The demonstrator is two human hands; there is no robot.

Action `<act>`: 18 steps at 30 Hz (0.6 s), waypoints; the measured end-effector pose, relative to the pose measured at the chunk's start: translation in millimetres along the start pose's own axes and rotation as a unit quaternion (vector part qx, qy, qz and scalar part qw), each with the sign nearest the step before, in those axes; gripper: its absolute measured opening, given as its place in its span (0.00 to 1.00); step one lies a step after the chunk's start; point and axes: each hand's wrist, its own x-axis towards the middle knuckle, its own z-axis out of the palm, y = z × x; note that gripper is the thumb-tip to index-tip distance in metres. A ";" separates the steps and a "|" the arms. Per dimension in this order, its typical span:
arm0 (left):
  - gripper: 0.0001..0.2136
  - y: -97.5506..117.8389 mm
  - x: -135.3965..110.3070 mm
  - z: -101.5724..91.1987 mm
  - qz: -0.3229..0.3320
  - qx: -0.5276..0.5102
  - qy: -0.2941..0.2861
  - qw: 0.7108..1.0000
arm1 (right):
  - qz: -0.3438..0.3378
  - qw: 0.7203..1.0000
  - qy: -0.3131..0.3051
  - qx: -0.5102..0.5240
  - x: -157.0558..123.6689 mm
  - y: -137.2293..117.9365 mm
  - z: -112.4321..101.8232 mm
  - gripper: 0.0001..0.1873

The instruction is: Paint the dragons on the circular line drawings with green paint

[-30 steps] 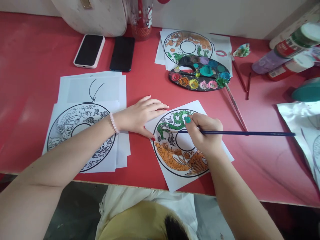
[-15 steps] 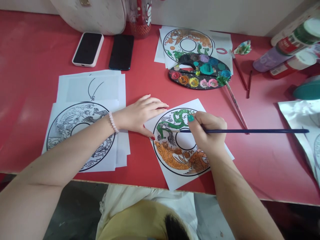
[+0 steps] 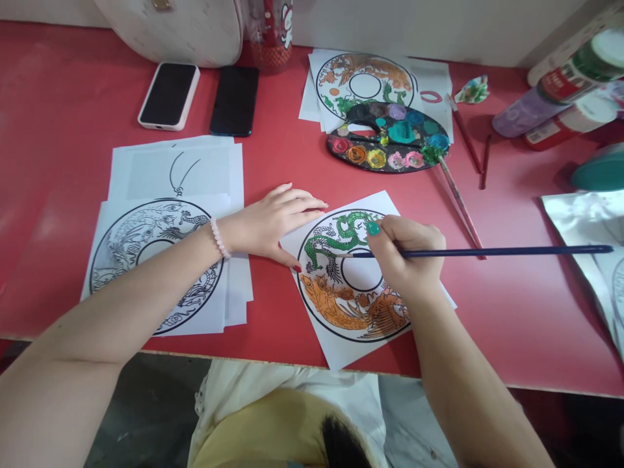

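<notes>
My right hand (image 3: 407,257) is closed around a long dark blue paintbrush (image 3: 507,251), held nearly level. Its tip meets the printed sheet (image 3: 336,351) beside the partly green dragon (image 3: 351,229). Below the dragon on the same sheet, a phoenix (image 3: 336,309) is coloured orange around the ring's plain centre. My left hand (image 3: 275,224) lies flat with its fingers spread, its thumb and fingertips at the sheet's left edge. Under my left forearm rests a stack of uncoloured printed sheets (image 3: 236,260).
A paint palette (image 3: 385,162) overlaps another partly coloured sheet (image 3: 307,107) at the back. A second brush (image 3: 461,201) leans on the palette. Two phones (image 3: 168,97) lie back left, near a white bag (image 3: 190,32) and a cup (image 3: 270,45). Paint bottles (image 3: 526,114) crowd the right.
The rear end of the blue paintbrush has swung slightly up and outward, while its tip stays near the dragon. My left hand keeps its place on the sheet's edge.
</notes>
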 end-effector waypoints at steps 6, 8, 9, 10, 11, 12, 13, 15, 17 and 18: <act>0.41 -0.5 -0.2 0.5 -0.001 -0.007 0.003 1.000 | 0.007 1.000 -0.020 -0.006 -0.4 -1.1 -0.6 0.21; 0.41 -0.8 -0.4 0.8 0.001 -0.007 0.005 1.000 | 0.010 1.000 -0.028 -0.008 -0.4 -2.0 -1.1 0.21; 0.41 -0.9 -0.5 0.9 0.001 -0.005 0.004 1.000 | 0.012 1.000 -0.027 -0.008 -0.4 -2.2 -1.2 0.21; 0.41 -0.9 -0.6 0.9 0.001 -0.004 0.003 1.000 | 0.014 1.000 -0.023 -0.009 -0.5 -2.2 -1.3 0.21; 0.41 -0.9 -0.6 0.9 0.000 -0.003 0.002 1.000 | 0.015 1.000 -0.018 -0.008 -0.5 -2.1 -1.2 0.21; 0.41 -0.8 -0.6 0.9 -0.001 -0.003 0.001 1.000 | 0.015 1.000 -0.013 -0.008 -0.5 -1.9 -1.1 0.21; 0.41 -0.7 -0.6 0.8 -0.003 -0.003 0.000 1.000 | 0.013 1.000 -0.009 -0.006 -0.5 -1.6 -0.9 0.21; 0.41 -0.6 -0.5 0.7 -0.004 -0.003 -0.001 1.000 | 0.007 1.000 -0.012 -0.002 -0.4 -1.5 -0.6 0.20; 0.40 -0.5 -0.4 0.7 -0.003 -0.003 0.000 1.000 | 0.004 1.000 -0.022 0.000 -0.3 -1.8 -0.5 0.20; 0.40 -0.5 -0.4 0.8 -0.002 -0.002 0.000 1.000 | 0.006 1.000 -0.026 -0.001 -0.3 -2.1 -0.6 0.21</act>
